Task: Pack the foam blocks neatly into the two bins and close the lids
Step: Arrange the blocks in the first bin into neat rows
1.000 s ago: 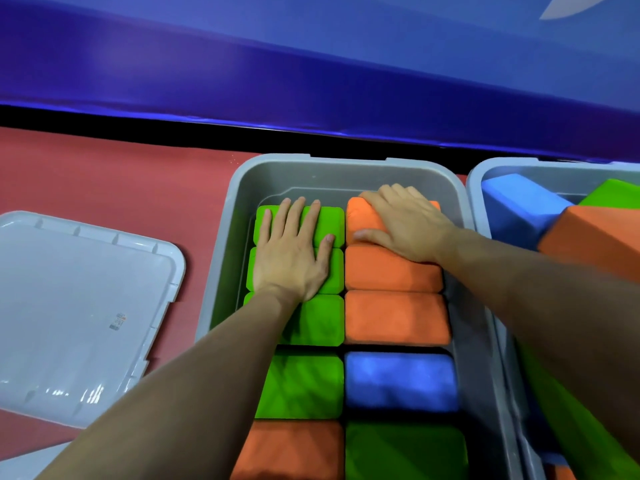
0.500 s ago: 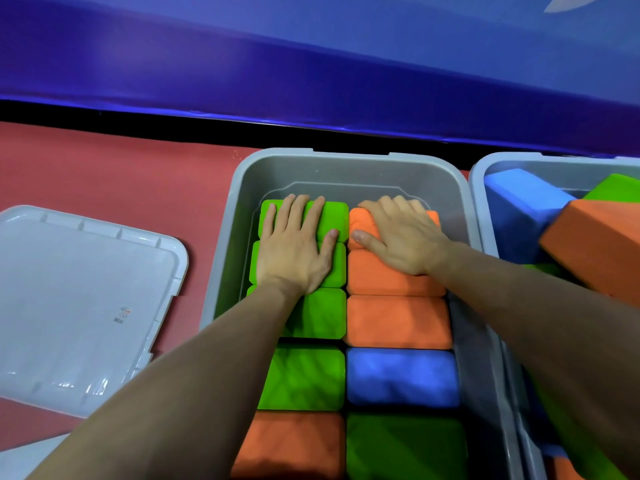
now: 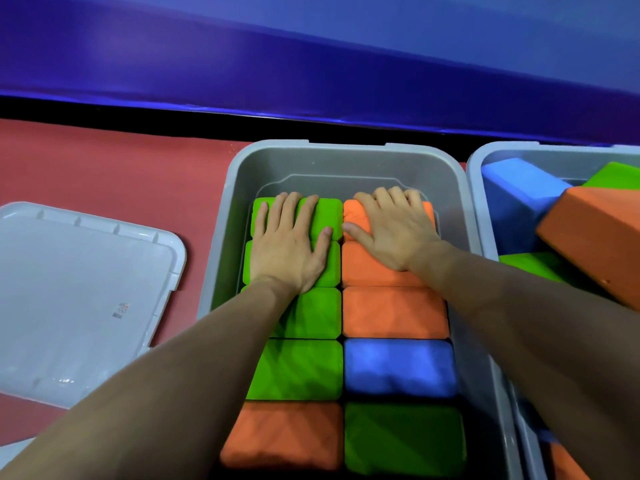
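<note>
Blocks (image 3: pixel 394 311) in left bin (image 3: pixel 221 244) were being pressed level; left hand (image 3: pixel 289 242) and right hand (image 3: pixel 391 230) lay flat, grasping nothing. Next, probably: fit lid (image 3: pixel 79 299).

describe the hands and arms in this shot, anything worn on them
Both hands, the left hand and the right hand, are bare: no gloves, rings, watch or wristbands show. Both forearms are bare too, with no sleeve visible up to the picture's edge. Nails are short and unpainted. No markings can be made out.
</note>
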A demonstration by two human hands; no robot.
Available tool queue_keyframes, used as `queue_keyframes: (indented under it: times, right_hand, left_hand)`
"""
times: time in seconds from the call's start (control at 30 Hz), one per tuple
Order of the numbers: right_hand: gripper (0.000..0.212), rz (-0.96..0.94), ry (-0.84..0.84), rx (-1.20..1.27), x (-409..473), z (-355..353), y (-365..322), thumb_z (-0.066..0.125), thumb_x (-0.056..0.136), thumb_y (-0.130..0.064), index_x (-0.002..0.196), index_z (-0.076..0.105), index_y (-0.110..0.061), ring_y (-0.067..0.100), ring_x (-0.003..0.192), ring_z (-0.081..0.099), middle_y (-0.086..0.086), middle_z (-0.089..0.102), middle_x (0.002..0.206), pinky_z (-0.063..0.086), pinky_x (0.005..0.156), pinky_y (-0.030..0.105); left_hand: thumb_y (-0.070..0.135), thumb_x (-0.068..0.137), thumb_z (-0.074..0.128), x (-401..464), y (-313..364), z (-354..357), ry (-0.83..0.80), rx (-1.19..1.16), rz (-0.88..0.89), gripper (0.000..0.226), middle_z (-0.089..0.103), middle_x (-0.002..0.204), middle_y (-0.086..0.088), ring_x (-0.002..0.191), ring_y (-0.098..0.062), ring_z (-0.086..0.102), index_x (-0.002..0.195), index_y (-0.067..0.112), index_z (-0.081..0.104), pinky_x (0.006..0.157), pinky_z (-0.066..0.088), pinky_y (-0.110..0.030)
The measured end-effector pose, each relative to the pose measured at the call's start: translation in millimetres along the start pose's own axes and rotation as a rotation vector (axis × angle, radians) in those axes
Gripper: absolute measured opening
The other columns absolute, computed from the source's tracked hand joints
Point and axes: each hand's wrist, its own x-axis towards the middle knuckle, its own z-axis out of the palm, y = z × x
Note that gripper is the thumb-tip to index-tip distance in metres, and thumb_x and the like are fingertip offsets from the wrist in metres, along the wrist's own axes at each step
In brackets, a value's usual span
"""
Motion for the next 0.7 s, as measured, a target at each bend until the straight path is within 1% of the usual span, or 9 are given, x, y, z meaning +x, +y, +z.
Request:
queue_keyframes:
  times: [0.07, 0.13, 0.2, 0.23, 0.3, 0.4, 0.5, 0.6, 0.7]
  right_hand:
    - [0.076, 0.010, -0.040, 0.008, -1.1, 0.4, -1.1, 0.013, 0.096, -0.072, 0.142, 0.046, -0.021, 0.028, 0.107, 0.051, 0.005, 0.058, 0.119, 0.034, 0.094, 0.044]
    - [0.081, 0.048, -0.090, 0.034, -1.4, 0.0, -3.4, 0.009, 0.095, -0.072, 0.152, 0.035, -0.022, 0.028, 0.125, 0.046, 0.007, 0.053, 0.138, 0.032, 0.103, 0.044]
    - [0.080, 0.099, -0.173, 0.088, -4.4, -3.4, -7.8, 0.007, 0.096, -0.072, 0.160, 0.017, -0.026, 0.027, 0.148, 0.026, 0.009, 0.028, 0.163, 0.020, 0.117, 0.046]
    - [0.077, 0.133, -0.204, 0.113, -9.5, -5.3, -12.2, 0.008, 0.097, -0.071, 0.161, 0.009, -0.028, 0.026, 0.154, 0.014, 0.007, 0.013, 0.168, 0.013, 0.121, 0.047]
    - [0.073, 0.194, -0.168, 0.159, -30.0, -11.0, -26.1, 0.009, 0.098, -0.068, 0.161, 0.007, -0.031, 0.025, 0.156, 0.005, 0.004, 0.002, 0.170, 0.006, 0.123, 0.048]
    - [0.069, 0.279, -0.085, 0.228, -77.0, -19.0, -51.7, 0.014, 0.098, -0.064, 0.160, 0.017, -0.035, 0.028, 0.156, 0.006, 0.002, 0.003, 0.170, 0.006, 0.124, 0.051]
    - [0.069, 0.378, -0.110, 0.241, -113.0, -17.7, -70.3, 0.016, 0.098, -0.067, 0.160, 0.015, -0.037, 0.030, 0.156, -0.003, 0.001, -0.002, 0.170, 0.002, 0.125, 0.053]
    - [0.073, 0.371, -0.129, 0.187, -115.6, -12.9, -73.0, 0.014, 0.097, -0.071, 0.161, 0.010, -0.037, 0.030, 0.156, -0.008, 0.001, -0.005, 0.170, 0.000, 0.125, 0.054]
    - [0.072, 0.374, -0.109, 0.175, -102.9, -9.7, -69.8, 0.017, 0.097, -0.070, 0.161, 0.014, -0.036, 0.031, 0.156, -0.003, 0.001, 0.001, 0.170, 0.003, 0.124, 0.054]
  left_hand:
    - [0.059, 0.100, 0.027, 0.1, 0.3, 0.0, -0.026, 0.000, -0.006, 0.063, 0.034, 0.159, -0.003, 0.151, -0.023, 0.021, 0.154, 0.027, 0.032, 0.124, 0.009, -0.047]
    - [0.059, 0.100, 0.023, 2.0, 1.7, 0.0, -0.063, 0.003, -0.011, 0.064, 0.027, 0.163, -0.002, 0.153, -0.023, 0.015, 0.157, 0.029, 0.026, 0.125, 0.007, -0.048]
    - [0.059, 0.101, 0.017, 1.5, 3.7, -1.6, -0.115, 0.007, -0.006, 0.066, 0.016, 0.168, -0.002, 0.155, -0.023, 0.006, 0.160, 0.029, 0.017, 0.125, 0.004, -0.049]
    - [0.059, 0.101, 0.014, -1.5, 4.1, -2.8, -0.128, 0.007, -0.006, 0.067, 0.010, 0.169, -0.002, 0.156, -0.024, 0.002, 0.161, 0.029, 0.014, 0.125, 0.004, -0.050]
    - [0.060, 0.100, 0.013, -10.9, 3.7, -8.3, -0.128, -0.016, -0.016, 0.068, 0.005, 0.169, -0.002, 0.156, -0.024, 0.001, 0.161, 0.029, 0.013, 0.124, 0.005, -0.052]
    - [0.063, 0.098, 0.014, -36.9, 4.6, -19.3, -0.157, -0.052, -0.005, 0.071, -0.003, 0.169, 0.002, 0.156, -0.025, -0.005, 0.161, 0.032, 0.010, 0.124, 0.001, -0.053]
    - [0.069, 0.096, 0.012, -67.4, 7.3, -22.0, -0.210, -0.031, 0.033, 0.072, -0.013, 0.168, 0.005, 0.154, -0.029, -0.017, 0.160, 0.038, -0.002, 0.123, -0.006, -0.054]
    - [0.070, 0.097, 0.012, -76.5, 6.9, -18.0, -0.208, 0.035, 0.042, 0.072, -0.013, 0.168, 0.005, 0.153, -0.032, -0.018, 0.159, 0.039, -0.005, 0.123, -0.004, -0.057]
    - [0.069, 0.097, 0.010, -65.9, 5.9, -14.5, -0.208, 0.054, 0.042, 0.071, -0.013, 0.168, 0.005, 0.154, -0.031, -0.017, 0.160, 0.038, -0.004, 0.123, -0.003, -0.056]
